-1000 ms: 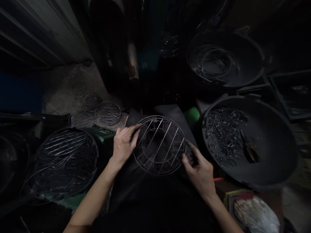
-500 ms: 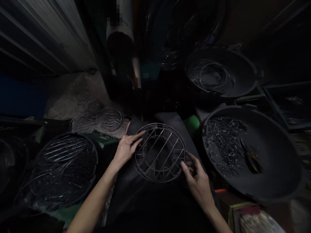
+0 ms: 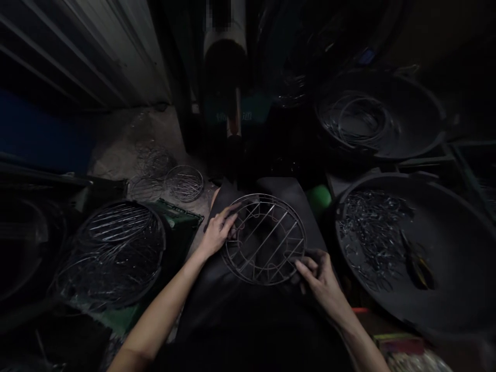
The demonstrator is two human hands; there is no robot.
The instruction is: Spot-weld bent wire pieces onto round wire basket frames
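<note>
A round wire rack [image 3: 264, 238] with a double rim, slanting parallel bars and bent loops inside lies over my lap, on dark cloth [image 3: 289, 188]. My left hand [image 3: 217, 232] grips its left rim, fingers over the top and thumb lower down. At the lower right rim, my right hand [image 3: 320, 274] is closed with thumb and curled fingers on the wire. Dim light hides the fingertips partly. To the right, a large dark basin [image 3: 461, 248] holds a heap of small bent wire pieces [image 3: 374, 227] and pliers with yellow-and-black handles [image 3: 420, 268].
On the left, a tub [image 3: 165, 243] is piled with wire racks [image 3: 120, 225]. More wire rounds [image 3: 184, 183] lie on the floor behind. Farther right, another basin [image 3: 422, 113] holds wire rings [image 3: 360, 119]. A dark machine column [image 3: 225, 62] stands ahead, beside a green round object [image 3: 320, 198].
The view has swung left, so everything sits farther right in the picture. My right hand's fingers have curled in more at the rack's lower right rim. My left hand keeps its place.
</note>
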